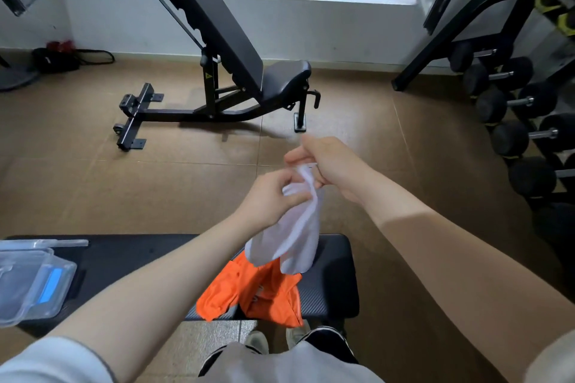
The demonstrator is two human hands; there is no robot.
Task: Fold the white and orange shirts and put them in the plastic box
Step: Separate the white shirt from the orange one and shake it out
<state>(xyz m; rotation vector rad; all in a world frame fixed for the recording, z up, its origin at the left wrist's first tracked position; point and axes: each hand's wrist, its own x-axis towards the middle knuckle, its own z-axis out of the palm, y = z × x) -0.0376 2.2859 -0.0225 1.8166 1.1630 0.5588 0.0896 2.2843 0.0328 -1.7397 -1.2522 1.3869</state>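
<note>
A small white shirt (291,233) hangs bunched in the air above the black flat bench (336,286). My left hand (269,197) pinches its upper edge from the left. My right hand (326,163) grips the top of the same shirt a little higher and further away. Under the hanging cloth lies a crumpled orange shirt (252,292) on the bench's right half, reaching to the near edge. At the bench's left end stands a clear plastic box (29,283) with a blue label, open, with its lid (40,242) lying behind it.
An adjustable black incline bench (224,71) stands on the brown floor ahead. A dumbbell rack (516,121) fills the right side. Dark bags (59,57) lie by the wall at far left. My shoes (258,342) show below the bench's near edge.
</note>
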